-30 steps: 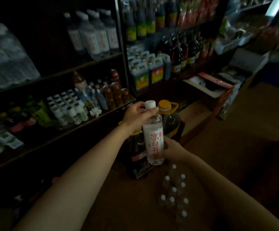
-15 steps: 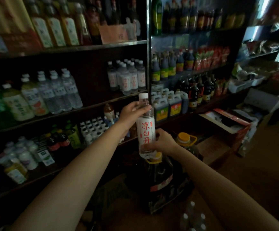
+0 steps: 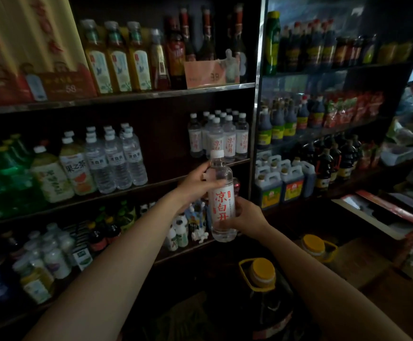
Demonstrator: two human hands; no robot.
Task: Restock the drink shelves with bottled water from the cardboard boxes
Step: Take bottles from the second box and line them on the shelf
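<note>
A clear water bottle (image 3: 221,198) with a white cap and a white label in red characters stands upright in front of me, held by both hands. My left hand (image 3: 197,184) grips its upper part just under the neck. My right hand (image 3: 246,216) grips its lower part from the right. Just behind it, on the middle drink shelf (image 3: 166,179), stands a group of several matching water bottles (image 3: 219,137). The held bottle hangs slightly below and in front of that group.
More water bottles (image 3: 115,159) and tea bottles (image 3: 62,173) fill the left of the same shelf, with a gap between the two groups. Two large oil jugs with yellow caps (image 3: 262,274) stand on the floor below. Sauce bottles (image 3: 289,121) line the right rack.
Both hands have lifted the bottle up and toward the middle shelf. The view has risen from the floor, so the bottles in the box below are out of sight.
</note>
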